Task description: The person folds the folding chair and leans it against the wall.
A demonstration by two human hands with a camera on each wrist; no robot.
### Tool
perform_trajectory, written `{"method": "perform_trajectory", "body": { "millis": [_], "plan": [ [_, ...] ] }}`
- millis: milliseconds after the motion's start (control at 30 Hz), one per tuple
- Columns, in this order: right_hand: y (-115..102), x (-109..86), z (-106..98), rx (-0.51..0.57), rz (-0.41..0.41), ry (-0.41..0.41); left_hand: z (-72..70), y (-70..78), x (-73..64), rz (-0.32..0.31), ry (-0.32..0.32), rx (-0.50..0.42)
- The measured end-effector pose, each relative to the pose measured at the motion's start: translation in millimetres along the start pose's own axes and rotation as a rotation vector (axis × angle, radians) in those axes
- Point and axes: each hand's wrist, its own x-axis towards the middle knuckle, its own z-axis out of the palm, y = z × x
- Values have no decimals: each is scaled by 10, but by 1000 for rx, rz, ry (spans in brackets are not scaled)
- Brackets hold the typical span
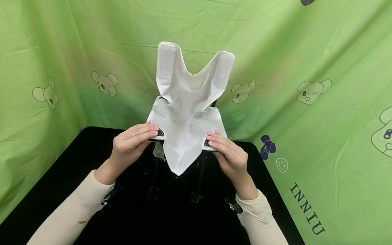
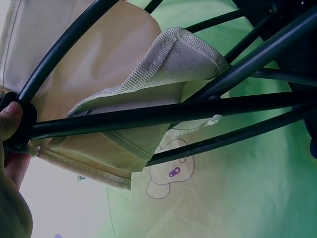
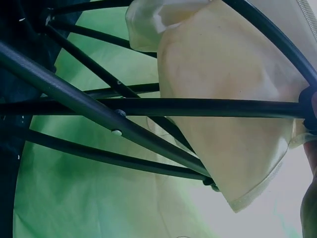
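A small folding chair with a white fabric seat (image 1: pixel 183 136) and a black tube frame (image 2: pixel 148 116) stands upright in front of me. Two white upright flaps form its back. At the seat's left front corner, my left hand (image 1: pixel 130 141) pinches the black corner piece, fingers on top and thumb underneath. The right hand (image 1: pixel 231 154) grips the matching right front corner in the same way. Between the hands the seat's front edge hangs down in a point. From below, the right wrist view shows crossed tubes (image 3: pixel 148 106) under the loose pale cloth (image 3: pixel 228 109).
The chair's feet (image 1: pixel 196 197) stand on a black table surface (image 1: pixel 128 217). Green curtains (image 1: pixel 122 27) printed with bear faces and letters enclose the back and both sides. A dark device (image 1: pixel 233 205) sits at the right wrist, by the sleeve.
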Motion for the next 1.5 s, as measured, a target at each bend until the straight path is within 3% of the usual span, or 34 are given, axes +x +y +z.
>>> {"method": "perform_trajectory", "body": {
  "millis": [767,1500],
  "plan": [
    [11,157,103,-10,-32,-30,219,-28,117,17,5,-38],
    [50,231,203,79,-35,-48,352,-28,194,34,-1,-88]
  ]
}}
